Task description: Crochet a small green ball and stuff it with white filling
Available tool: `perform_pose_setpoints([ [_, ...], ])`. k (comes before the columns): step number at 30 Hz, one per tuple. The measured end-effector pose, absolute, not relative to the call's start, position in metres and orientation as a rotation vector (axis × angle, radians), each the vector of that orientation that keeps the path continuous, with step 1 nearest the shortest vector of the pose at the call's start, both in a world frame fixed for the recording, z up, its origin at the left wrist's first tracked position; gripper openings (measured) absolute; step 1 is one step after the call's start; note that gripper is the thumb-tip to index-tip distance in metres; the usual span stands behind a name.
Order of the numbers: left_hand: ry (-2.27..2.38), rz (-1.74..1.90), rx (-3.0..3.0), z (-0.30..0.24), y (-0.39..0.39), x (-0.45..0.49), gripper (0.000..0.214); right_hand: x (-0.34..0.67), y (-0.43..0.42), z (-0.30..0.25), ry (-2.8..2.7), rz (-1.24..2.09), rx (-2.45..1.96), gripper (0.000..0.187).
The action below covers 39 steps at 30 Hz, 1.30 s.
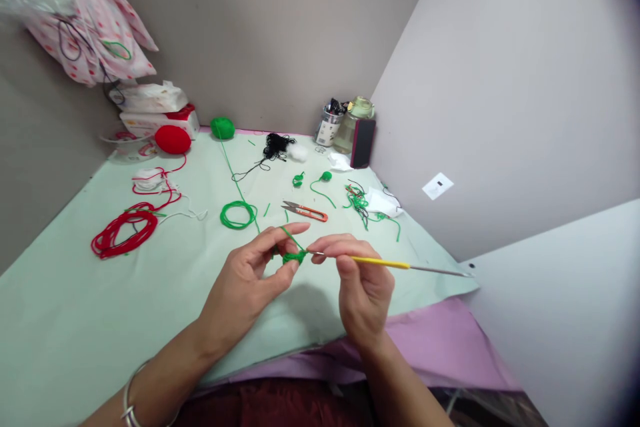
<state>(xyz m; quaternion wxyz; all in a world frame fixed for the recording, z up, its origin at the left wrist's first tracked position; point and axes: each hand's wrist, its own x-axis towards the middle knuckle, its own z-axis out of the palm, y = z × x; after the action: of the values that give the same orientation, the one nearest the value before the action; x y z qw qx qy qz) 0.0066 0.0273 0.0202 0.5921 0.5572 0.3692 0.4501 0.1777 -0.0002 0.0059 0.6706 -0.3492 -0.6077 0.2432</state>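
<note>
Between the thumb and fingers of my left hand (253, 270) is a small green crochet piece (294, 257). Green yarn runs over the raised index finger and back to the green yarn ball (223, 127) at the far edge. My right hand (367, 287) grips a crochet hook (383, 261) with a yellow handle, and its metal tip meets the piece. The hook's other metal end points right. Just beyond my hands lie orange thread snips (305, 211) and a coil of green yarn (239, 215). Part of the green piece is hidden by my left fingers.
Red yarn coils (125, 230) and a red yarn ball (173, 139) are at the left. Black yarn (276, 145) lies at the back. A phone (363, 143) leans by a bottle (346, 133) and a pen tin (328, 128). Green scraps (356, 200) lie right.
</note>
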Motion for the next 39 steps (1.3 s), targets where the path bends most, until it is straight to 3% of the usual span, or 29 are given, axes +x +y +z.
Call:
perform_pose_setpoints([
  [7, 0.781, 1.009, 1.283, 0.018, 0.029, 0.003, 0.036, 0.179, 0.002, 0.004, -1.189, 0.830, -0.656, 0.020],
  [11, 0.804, 1.003, 1.273, 0.020, 0.028, 0.004, 0.035, 0.182, 0.002, 0.005, -1.235, 0.824, -0.660, 0.019],
  [23, 0.922, 1.144, 1.288, 0.023, 0.024, 0.013, 0.030, 0.183, -0.008, 0.004, -1.764, 0.011, -0.807, 0.026],
  [27, 0.840, 1.069, 1.050, 0.014, 0.026, 0.017, 0.042, 0.178, -0.004, -0.003, -1.770, -0.210, -0.846, 0.038],
  [32, 0.720, 1.014, 0.875, 0.011, 0.023, 0.021, 0.051, 0.180, 0.001, -0.014, -1.812, -0.412, -0.885, 0.037],
  [35, 0.651, 0.915, 0.767, 0.015, 0.023, 0.020, 0.049, 0.182, 0.000, -0.014, -1.791, -0.335, -0.857, 0.040],
  [39, 0.668, 0.884, 0.736, 0.020, 0.029, 0.015, 0.045, 0.186, -0.005, 0.000, -1.594, 0.162, -0.841, 0.030],
])
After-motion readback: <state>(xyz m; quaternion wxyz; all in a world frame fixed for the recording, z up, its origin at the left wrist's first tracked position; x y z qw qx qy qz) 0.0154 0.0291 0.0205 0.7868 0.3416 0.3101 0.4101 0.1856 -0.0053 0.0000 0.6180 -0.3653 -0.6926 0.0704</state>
